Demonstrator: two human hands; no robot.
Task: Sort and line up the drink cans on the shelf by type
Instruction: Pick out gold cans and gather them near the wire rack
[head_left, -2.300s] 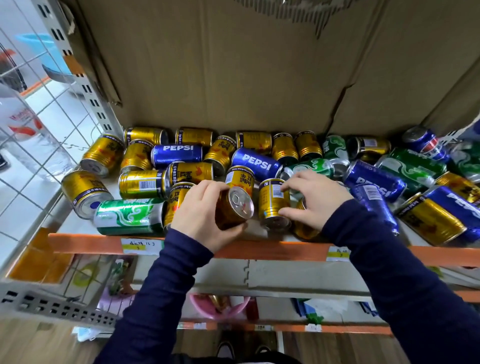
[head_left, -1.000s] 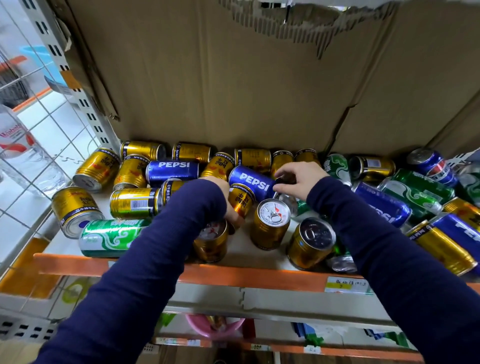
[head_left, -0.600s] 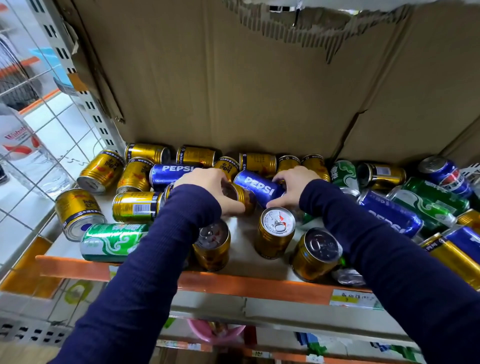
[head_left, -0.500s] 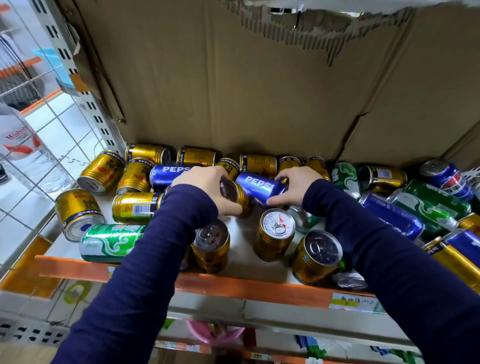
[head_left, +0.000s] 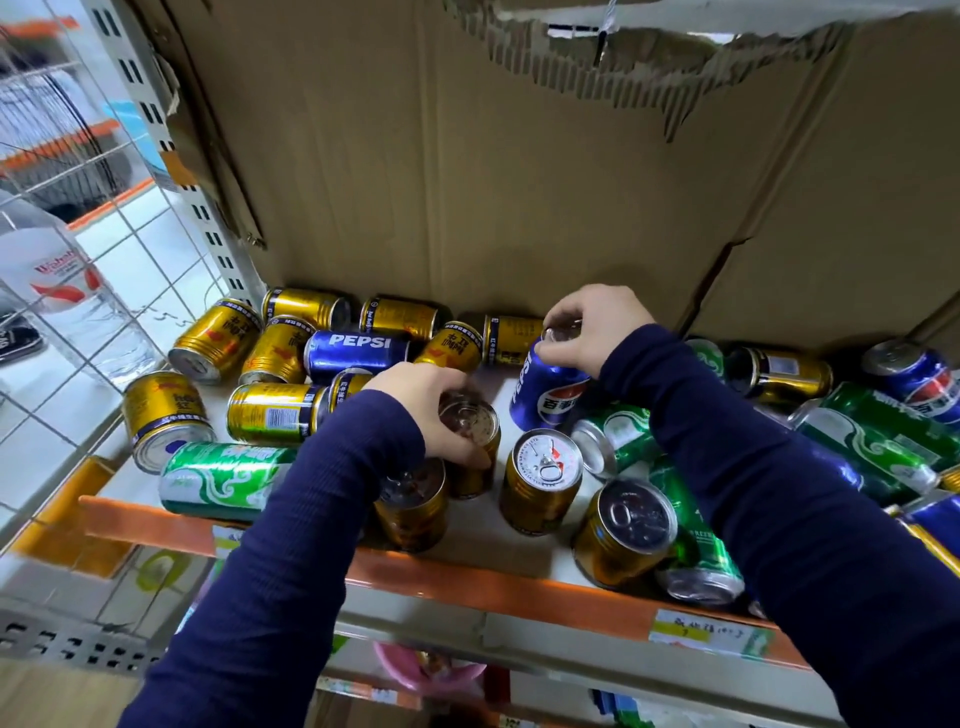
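Gold, blue and green drink cans lie jumbled on the shelf (head_left: 467, 582). My left hand (head_left: 431, 410) grips the top of an upright gold can (head_left: 475, 467) behind another upright gold can (head_left: 413, 506). My right hand (head_left: 592, 327) holds a blue Pepsi can (head_left: 545, 400) by its top, tilted almost upright. Two more gold cans stand at the front, one with a white lid (head_left: 540, 483) and one with a silver lid (head_left: 623, 532). A second blue Pepsi can (head_left: 356, 353) lies on its side at the back left.
A cardboard sheet (head_left: 467, 182) backs the shelf. Green cans (head_left: 223, 480) lie at the front left and the right. A wire grid (head_left: 78, 260) with a water bottle (head_left: 57, 291) behind it closes the left side. An orange rail with price labels (head_left: 701, 634) edges the front.
My right hand has lifted the blue Pepsi can from lying on its side to almost upright. My left hand has stood its gold can up behind the front one.
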